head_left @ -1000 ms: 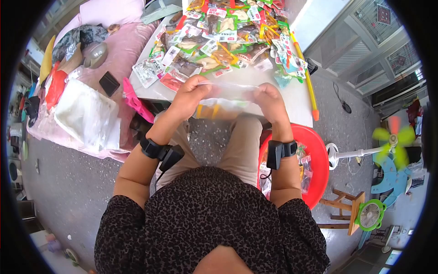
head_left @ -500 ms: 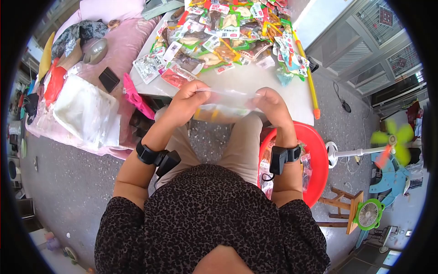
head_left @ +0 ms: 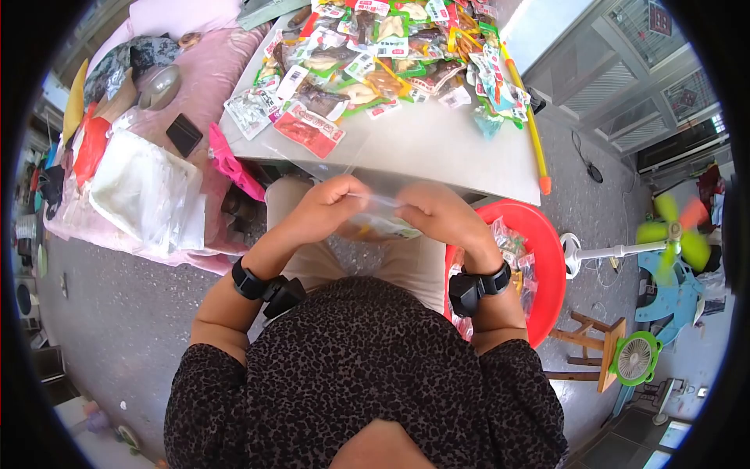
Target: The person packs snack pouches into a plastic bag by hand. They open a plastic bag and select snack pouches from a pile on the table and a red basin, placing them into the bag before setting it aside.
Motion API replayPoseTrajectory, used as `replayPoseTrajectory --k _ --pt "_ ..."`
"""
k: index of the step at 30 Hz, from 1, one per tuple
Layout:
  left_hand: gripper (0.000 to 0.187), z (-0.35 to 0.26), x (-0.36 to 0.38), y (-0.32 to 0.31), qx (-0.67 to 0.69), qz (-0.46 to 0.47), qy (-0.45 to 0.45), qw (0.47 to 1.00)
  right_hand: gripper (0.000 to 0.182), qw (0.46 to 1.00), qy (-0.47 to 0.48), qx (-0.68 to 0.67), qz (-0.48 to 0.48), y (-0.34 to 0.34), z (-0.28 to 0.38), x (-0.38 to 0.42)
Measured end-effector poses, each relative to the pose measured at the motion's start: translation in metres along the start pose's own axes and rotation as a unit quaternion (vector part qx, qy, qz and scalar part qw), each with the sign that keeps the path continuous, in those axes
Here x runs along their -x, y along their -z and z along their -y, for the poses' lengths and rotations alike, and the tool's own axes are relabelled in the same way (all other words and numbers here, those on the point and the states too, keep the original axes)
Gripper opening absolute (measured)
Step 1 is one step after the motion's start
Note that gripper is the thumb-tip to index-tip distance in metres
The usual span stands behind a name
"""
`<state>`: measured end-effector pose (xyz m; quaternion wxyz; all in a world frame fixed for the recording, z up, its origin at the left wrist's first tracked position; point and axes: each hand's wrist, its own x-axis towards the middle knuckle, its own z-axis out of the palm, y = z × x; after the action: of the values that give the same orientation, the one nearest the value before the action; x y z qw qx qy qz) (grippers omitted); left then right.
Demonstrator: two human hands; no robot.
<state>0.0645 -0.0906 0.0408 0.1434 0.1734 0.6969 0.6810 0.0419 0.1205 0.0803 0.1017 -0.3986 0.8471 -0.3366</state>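
Over my lap, both hands pinch the upper edge of a clear plastic bag (head_left: 376, 225). Its lower part hangs below the fingers, with yellow and green packaging faintly visible inside. My left hand (head_left: 330, 208) grips one side of the edge, thumb pressed against the fingers. On the other side my right hand (head_left: 445, 217), a little blurred, is closed on the same edge. Just beyond my left hand, a red and white food packet (head_left: 309, 130) lies near the front of the white table (head_left: 422, 156).
Heaped snack packets (head_left: 375, 59) cover the table's far part, beside a yellow rod (head_left: 528, 129). A red tub (head_left: 549, 273) holding more packets stands right of my lap. Left is a pink-covered surface (head_left: 211, 86) with a white plastic-lined tray (head_left: 129, 184). A small green fan (head_left: 634, 358) sits by a wooden stool.
My hands have come closer together and lower, drawing the bag edge toward my body. The red packet on the table, partly covered before, now shows whole.
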Motion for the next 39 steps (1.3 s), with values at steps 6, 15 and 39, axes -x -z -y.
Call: replayPoseTrajectory --k 6,15,39 --pt "0.014 0.042 0.009 0.023 -0.04 0.041 0.07 0.996 0.01 0.993 -0.04 -0.011 -0.111 0.022 -0.012 0.05" --pt "0.015 0.116 0.04 0.048 0.045 -0.034 0.2 0.978 0.009 0.881 -0.368 -0.104 -0.28 0.038 -0.084 0.192" --pt "0.014 0.126 0.042 0.056 0.199 -0.105 0.204 0.953 0.016 0.736 -0.651 -0.008 -0.186 -0.213 -0.226 0.406"
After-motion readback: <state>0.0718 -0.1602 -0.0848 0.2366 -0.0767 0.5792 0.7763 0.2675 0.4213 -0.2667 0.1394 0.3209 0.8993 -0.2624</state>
